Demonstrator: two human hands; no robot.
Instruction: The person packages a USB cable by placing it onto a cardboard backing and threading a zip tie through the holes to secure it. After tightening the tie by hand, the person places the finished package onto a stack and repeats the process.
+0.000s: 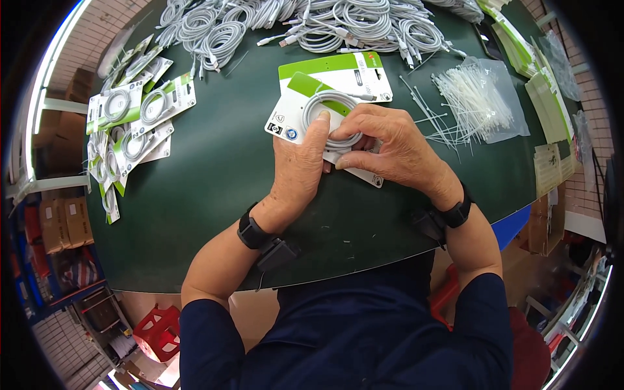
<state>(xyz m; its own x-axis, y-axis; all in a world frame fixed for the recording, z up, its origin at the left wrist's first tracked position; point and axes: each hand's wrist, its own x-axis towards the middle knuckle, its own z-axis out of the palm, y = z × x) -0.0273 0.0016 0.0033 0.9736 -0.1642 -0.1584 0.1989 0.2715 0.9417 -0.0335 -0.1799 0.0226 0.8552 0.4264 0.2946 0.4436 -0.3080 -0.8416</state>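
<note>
Near the middle of the dark green table, a white-and-green cardboard card carrying a round coil of pale grey cable sits between both hands. The left hand grips the card at its near edge, thumb pressed on top beside the coil, its other fingers mostly hidden beneath. The right hand is half closed, thumb and fingers curled toward each other at the coil's right side; I cannot tell what its fingertips pinch. The card's long axis slants from far left to near right, its green band along the far edge. One cable plug points right, above a second white-and-green card.
</note>
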